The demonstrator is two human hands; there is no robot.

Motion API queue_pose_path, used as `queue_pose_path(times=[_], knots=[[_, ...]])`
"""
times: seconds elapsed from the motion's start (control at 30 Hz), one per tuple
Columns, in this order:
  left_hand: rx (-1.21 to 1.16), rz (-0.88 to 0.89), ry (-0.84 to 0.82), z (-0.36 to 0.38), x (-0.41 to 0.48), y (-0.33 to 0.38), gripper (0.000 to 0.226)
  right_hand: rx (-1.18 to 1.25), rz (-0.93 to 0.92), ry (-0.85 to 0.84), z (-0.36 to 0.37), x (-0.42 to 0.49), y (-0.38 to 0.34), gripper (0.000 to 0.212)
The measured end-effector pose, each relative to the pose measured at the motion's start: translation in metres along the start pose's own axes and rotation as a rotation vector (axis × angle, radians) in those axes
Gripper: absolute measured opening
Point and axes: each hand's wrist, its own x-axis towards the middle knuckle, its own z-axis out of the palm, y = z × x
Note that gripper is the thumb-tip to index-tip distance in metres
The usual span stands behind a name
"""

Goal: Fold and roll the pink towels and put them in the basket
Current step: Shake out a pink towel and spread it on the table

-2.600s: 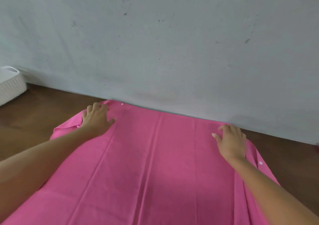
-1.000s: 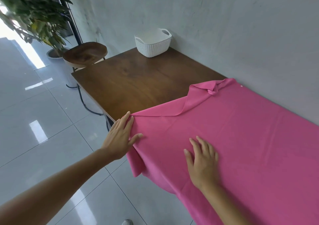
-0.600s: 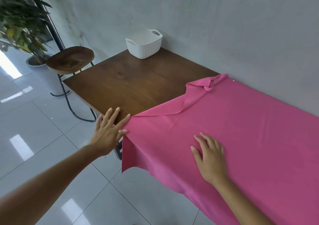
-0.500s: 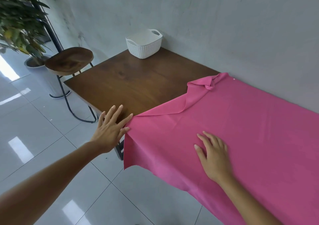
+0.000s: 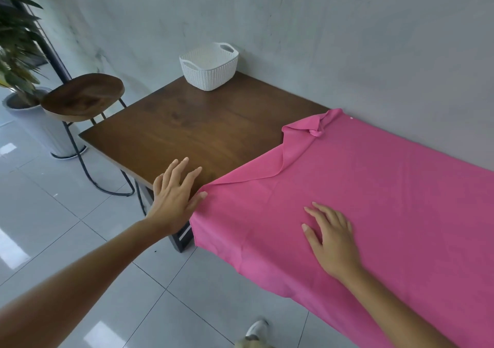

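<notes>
Both grips wide; left hand (image 5: 173,196) at smooth pink towel (image 5: 379,198) corner; right hand (image 5: 331,240) flat atop.

Grey wall (image 5: 347,27), glossy tiled floor (image 5: 53,227), wooden table (image 5: 200,128), stool (image 5: 83,96), potted plant (image 5: 16,40).

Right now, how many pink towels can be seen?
1. The pink towel lies spread over the right part of the table, its near edge hanging off. Others may lie hidden beneath it.

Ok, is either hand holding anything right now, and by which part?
Nothing is held. The left hand is spread open beside the pink towel; the right hand rests flat on it.
</notes>
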Motion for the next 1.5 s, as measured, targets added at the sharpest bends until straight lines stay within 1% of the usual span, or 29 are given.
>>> queue_pose_path(times=[0.07,0.2,0.27,0.37,0.43,0.5,0.53,0.57,0.67,0.73,0.87,1.0,1.07,1.13,1.17,1.23,1.3,1.43,1.5], knots=[[-0.035,0.049,0.001,0.005,0.014,0.02,0.067,0.036,0.004,0.01,0.0,0.005,0.003,0.045],[-0.063,0.137,-0.069,0.015,0.048,0.064,0.066,0.164,0.021,0.024,-0.004,0.03,0.016,0.036],[-0.05,0.172,-0.104,0.019,0.067,0.087,0.069,0.176,0.037,0.031,-0.004,0.044,0.024,0.033],[-0.029,0.227,-0.162,0.024,0.102,0.121,0.076,0.163,0.063,0.039,0.0,0.066,0.038,0.035],[-0.021,0.268,-0.194,0.029,0.129,0.143,0.069,0.138,0.069,0.054,0.004,0.079,0.048,0.035],[-0.014,0.297,-0.204,0.033,0.156,0.163,0.058,0.125,0.089,0.076,0.007,0.089,0.056,0.028],[-0.004,0.307,-0.215,0.035,0.169,0.173,0.057,0.126,0.105,0.087,0.009,0.092,0.058,0.027],[0.012,0.317,-0.234,0.037,0.182,0.181,0.057,0.127,0.123,0.098,0.01,0.093,0.059,0.027],[0.061,0.341,-0.305,0.043,0.213,0.2,0.062,0.106,0.151,0.123,0.015,0.094,0.056,0.038],[0.105,0.36,-0.349,0.049,0.23,0.206,0.063,0.067,0.151,0.135,0.016,0.091,0.054,0.039],[0.208,0.437,-0.402,0.061,0.256,0.207,0.064,0.022,0.177,0.1,0.016,0.091,0.051,0.04],[0.194,0.457,-0.424,0.071,0.272,0.196,0.071,-0.016,0.21,0.062,0.014,0.093,0.048,0.039],[0.197,0.471,-0.427,0.073,0.281,0.189,0.072,-0.024,0.244,0.076,0.015,0.095,0.044,0.032],[0.188,0.504,-0.412,0.072,0.291,0.183,0.071,-0.032,0.317,0.094,0.017,0.099,0.037,0.022],[0.167,0.513,-0.39,0.07,0.297,0.18,0.07,-0.032,0.365,0.102,0.018,0.101,0.034,0.02],[0.121,0.505,-0.332,0.064,0.311,0.172,0.067,-0.037,0.443,0.105,0.021,0.107,0.028,0.024],[0.123,0.493,-0.295,0.058,0.329,0.159,0.07,-0.064,0.471,0.093,0.022,0.114,0.024,0.03],[0.153,0.437,-0.297,0.049,0.369,0.132,0.074,-0.088,0.516,0.06,0.022,0.131,0.023,0.039],[0.146,0.4,-0.31,0.048,0.387,0.123,0.074,-0.093,0.556,0.054,0.026,0.138,0.022,0.047]])
